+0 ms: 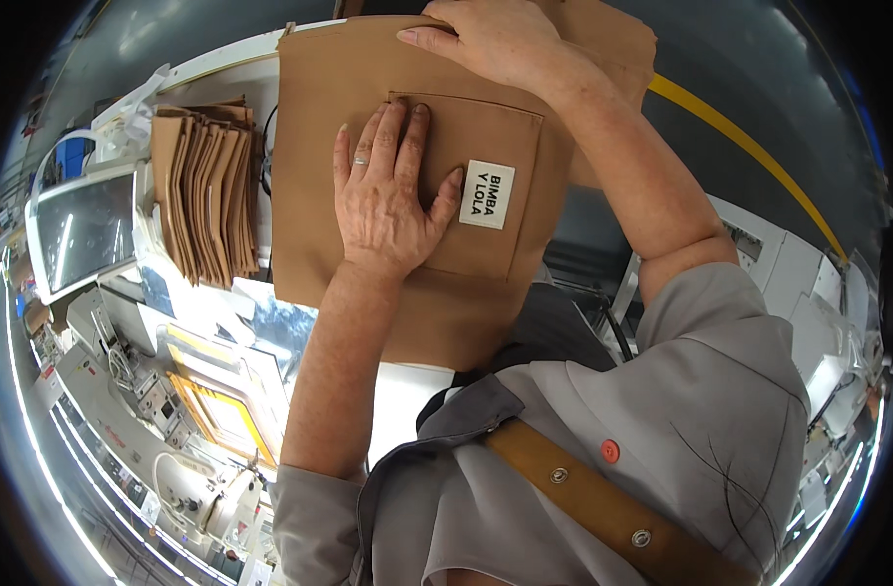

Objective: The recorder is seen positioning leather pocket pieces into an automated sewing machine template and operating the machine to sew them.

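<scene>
A large brown fabric panel (305,195) is spread out in front of me, with a square pocket (486,259) stitched onto it. A cream label (488,195) with dark lettering sits at the right part of the pocket. My left hand (383,200) lies flat across the pocket's left part, fingers stretched out and slightly apart, thumb close to the label. At the panel's far edge, my right hand (500,39) grips the fabric with thumb and finger; some of its fingers are hidden or cut off by the picture's top.
A stack of folded brown fabric pieces (207,190) stands left of the panel. Farther left is a screen in a white frame (85,234). Below it are a yellow-orange frame (222,410) and sewing equipment. To the right are a white machine (793,283) and a yellow floor line (749,142).
</scene>
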{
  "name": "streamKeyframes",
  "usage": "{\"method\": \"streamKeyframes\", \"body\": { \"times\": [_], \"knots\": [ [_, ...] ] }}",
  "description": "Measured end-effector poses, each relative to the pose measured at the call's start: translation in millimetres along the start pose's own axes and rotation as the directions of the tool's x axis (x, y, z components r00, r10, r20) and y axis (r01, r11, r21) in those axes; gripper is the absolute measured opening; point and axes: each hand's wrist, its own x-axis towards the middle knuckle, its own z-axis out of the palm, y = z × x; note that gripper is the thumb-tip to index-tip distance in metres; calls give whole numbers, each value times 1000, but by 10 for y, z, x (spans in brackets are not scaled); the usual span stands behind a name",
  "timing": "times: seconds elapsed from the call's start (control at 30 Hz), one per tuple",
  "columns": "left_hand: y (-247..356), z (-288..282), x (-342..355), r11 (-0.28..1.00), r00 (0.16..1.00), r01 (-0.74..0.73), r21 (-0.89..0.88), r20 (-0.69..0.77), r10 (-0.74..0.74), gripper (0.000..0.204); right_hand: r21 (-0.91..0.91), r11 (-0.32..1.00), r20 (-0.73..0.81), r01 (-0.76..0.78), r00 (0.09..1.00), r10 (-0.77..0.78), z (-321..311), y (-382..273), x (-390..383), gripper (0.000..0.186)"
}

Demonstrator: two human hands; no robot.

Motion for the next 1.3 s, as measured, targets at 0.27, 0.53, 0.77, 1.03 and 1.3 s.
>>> {"method": "streamKeyframes", "body": {
  "times": [0.27, 0.53, 0.77, 1.03, 1.3],
  "knots": [
    [389, -341, -712, 992, 962, 57, 109, 261, -84, 87, 31, 995, 113, -95, 989, 91, -25, -15, 9, 57],
    [841, -564, -2720, 971, 881, 239, 14, 417, -223, 79, -17, 1000, -108, -17, 994, 15, 80, -34, 15, 52],
    [1231, -495, -4423, 720, 687, 676, 157, 219, -693, 73, -83, 941, -554, 329, 769, -318, 249, -280, -192, 37],
    [2017, -212, -5576, 433, 434, 899, 71, -12, -901, 73, 123, 585, -157, 801, 598, -786, 992, -2136, -1928, 53],
    [2233, -406, -5965, 350, 351, 934, -73, -11, -936, 62, -43, 493, 102, 869, 494, -863, 1447, -2636, -2510, 63]
  ]
}}
